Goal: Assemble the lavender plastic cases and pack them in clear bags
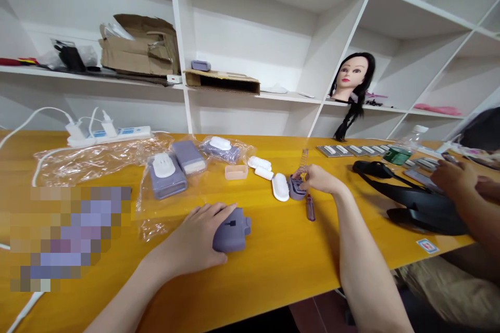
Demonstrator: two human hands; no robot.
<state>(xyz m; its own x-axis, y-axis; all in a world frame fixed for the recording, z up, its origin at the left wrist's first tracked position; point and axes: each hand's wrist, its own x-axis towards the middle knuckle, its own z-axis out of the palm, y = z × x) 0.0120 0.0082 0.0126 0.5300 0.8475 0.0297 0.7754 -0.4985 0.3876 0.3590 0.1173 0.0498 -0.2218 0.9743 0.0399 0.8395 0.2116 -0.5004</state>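
Left hand (205,237) of mine clasps the grey-purple case (233,234) on the surface (281,265); my right hand (318,179) has its fingers at the small grey holder (297,192), whether gripping it I cannot tell. That holder stands just beside a white oval piece (280,187), near a purple-handled tool (310,209).

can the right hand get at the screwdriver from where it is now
Probably yes: the screwdriver lies just on the near side of the right hand, handle uncovered, though the hand may first have to leave the small grey part it is at.
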